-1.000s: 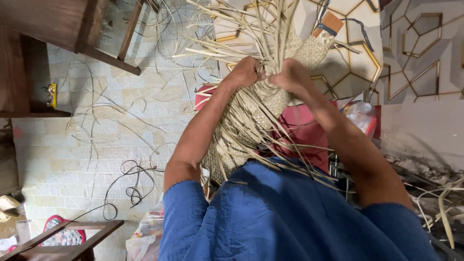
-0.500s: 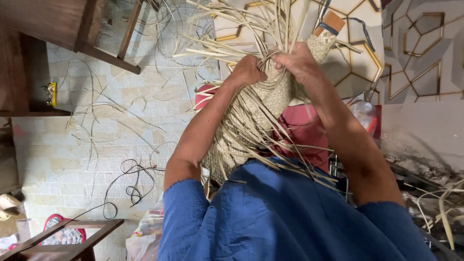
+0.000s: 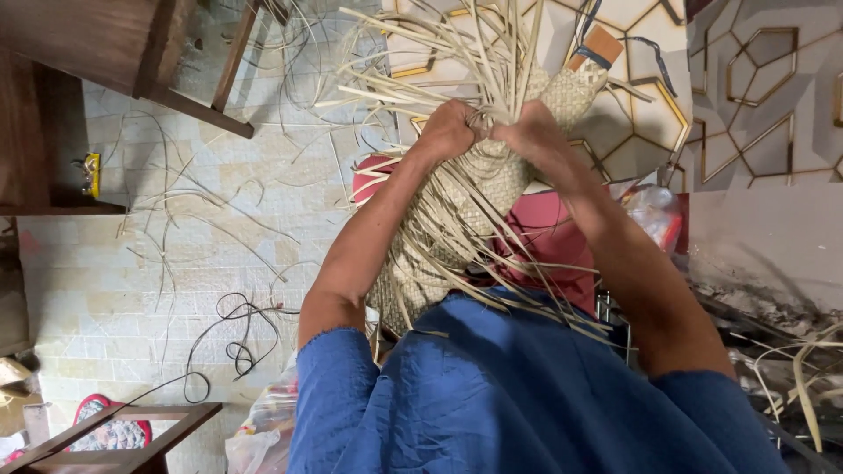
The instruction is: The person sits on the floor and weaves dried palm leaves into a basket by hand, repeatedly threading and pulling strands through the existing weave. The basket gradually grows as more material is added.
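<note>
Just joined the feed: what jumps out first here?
At top centre, the left hand and right hand pinch a bunch of pale straw strips that fan outward. Below them a half-woven mat runs down toward the blue shirt. Loose strips and a black cord litter the tiled floor at left.

The left hand (image 3: 448, 130) and right hand (image 3: 531, 133) are fisted, knuckles touching. Both forearms stretch toward twelve o'clock, converging.

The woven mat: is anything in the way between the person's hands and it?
Nothing visible is. The left hand and right hand are already on the woven mat, each with its grip closed on the loose straw strips at its edge.
</note>
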